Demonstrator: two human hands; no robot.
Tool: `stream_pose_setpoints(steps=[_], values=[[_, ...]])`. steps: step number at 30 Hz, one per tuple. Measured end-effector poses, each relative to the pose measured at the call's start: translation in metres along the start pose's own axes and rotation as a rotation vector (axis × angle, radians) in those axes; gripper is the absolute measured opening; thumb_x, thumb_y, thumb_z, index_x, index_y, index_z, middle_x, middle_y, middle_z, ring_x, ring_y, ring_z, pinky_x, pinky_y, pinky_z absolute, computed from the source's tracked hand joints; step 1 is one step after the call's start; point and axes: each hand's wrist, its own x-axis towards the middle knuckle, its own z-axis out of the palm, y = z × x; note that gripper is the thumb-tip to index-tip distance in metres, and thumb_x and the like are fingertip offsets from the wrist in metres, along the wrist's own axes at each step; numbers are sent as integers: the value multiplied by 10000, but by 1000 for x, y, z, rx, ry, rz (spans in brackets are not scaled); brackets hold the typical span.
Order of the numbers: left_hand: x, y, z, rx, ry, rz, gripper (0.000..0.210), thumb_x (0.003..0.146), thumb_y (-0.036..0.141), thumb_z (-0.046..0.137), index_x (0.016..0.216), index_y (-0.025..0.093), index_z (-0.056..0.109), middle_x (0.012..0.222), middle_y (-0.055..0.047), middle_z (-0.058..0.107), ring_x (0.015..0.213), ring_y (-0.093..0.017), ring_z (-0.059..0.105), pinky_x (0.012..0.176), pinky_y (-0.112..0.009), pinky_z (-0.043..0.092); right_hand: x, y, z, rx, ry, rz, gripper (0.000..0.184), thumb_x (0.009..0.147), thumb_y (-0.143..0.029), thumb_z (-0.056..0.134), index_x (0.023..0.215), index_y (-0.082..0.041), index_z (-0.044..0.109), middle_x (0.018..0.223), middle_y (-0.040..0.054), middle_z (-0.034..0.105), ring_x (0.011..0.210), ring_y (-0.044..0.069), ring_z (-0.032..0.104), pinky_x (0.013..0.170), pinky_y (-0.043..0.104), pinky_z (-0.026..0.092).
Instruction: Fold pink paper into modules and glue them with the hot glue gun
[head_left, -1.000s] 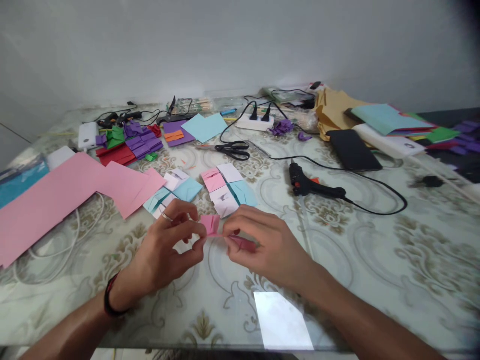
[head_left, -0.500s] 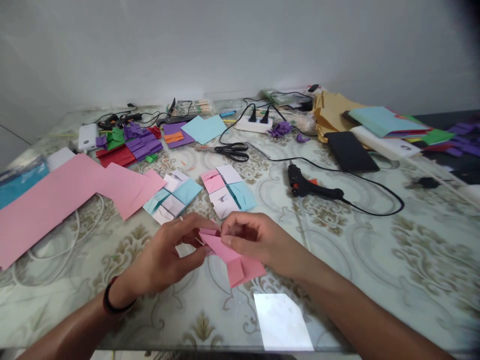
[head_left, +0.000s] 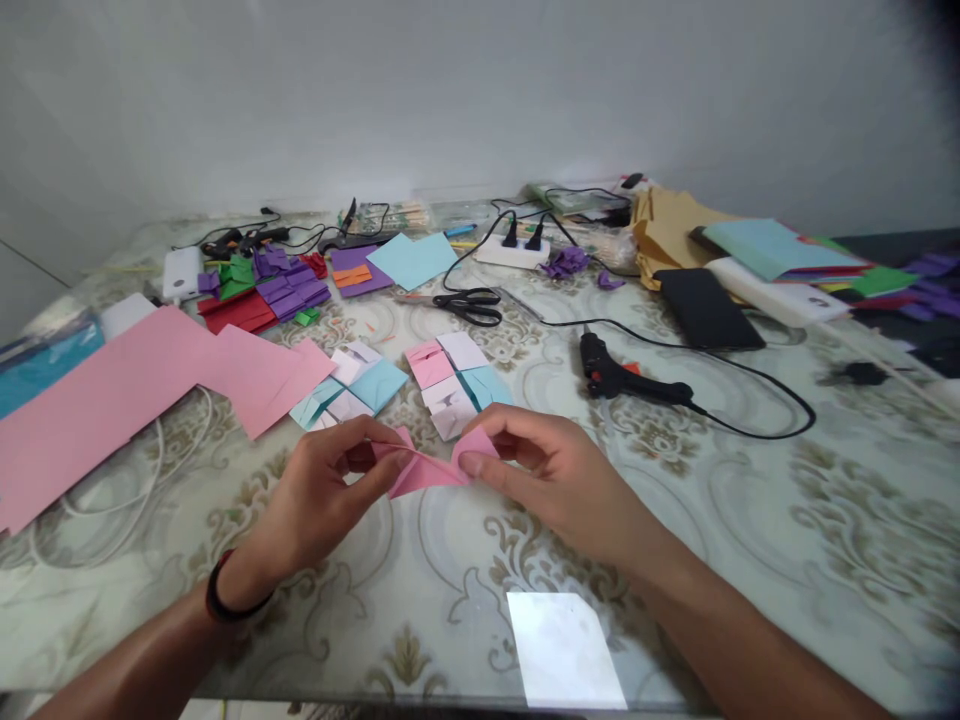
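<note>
A folded piece of pink paper [head_left: 427,474] is stretched between my two hands above the table. My left hand [head_left: 322,495] pinches its left end between thumb and fingers. The other end is gripped by my right hand [head_left: 551,470], the thumb pressing on the paper from the near side. Just beyond the hands lie two folded paper squares in pink, white and light blue: one on the left [head_left: 356,378] and one on the right [head_left: 454,375]. Fingers partly cover both ends of the pink paper.
A black glue gun [head_left: 630,380] with its cord lies on the right. Scissors [head_left: 472,305], a white power strip [head_left: 514,250] and a black phone-like slab [head_left: 709,308] are further back. Large pink sheets [head_left: 112,400] cover the left side. A white patch [head_left: 566,650] shows near the front edge.
The pink paper has been turned and now spans level between the hands, its lower flap no longer hanging toward me. My hands have moved slightly apart.
</note>
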Motion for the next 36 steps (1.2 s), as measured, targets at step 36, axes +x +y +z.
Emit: stream_pose_setpoints(steps=[36], values=[[13,-2,-1,-861,15,-306,499,934,618,664,1062,162,822,1037,-111,767,1015,-232,652,907,-315,531,2,5,7,-377,107,-437,223,938,-56,617,1036,-228,719,1135,66,750,1055,187,740,955,335,593]])
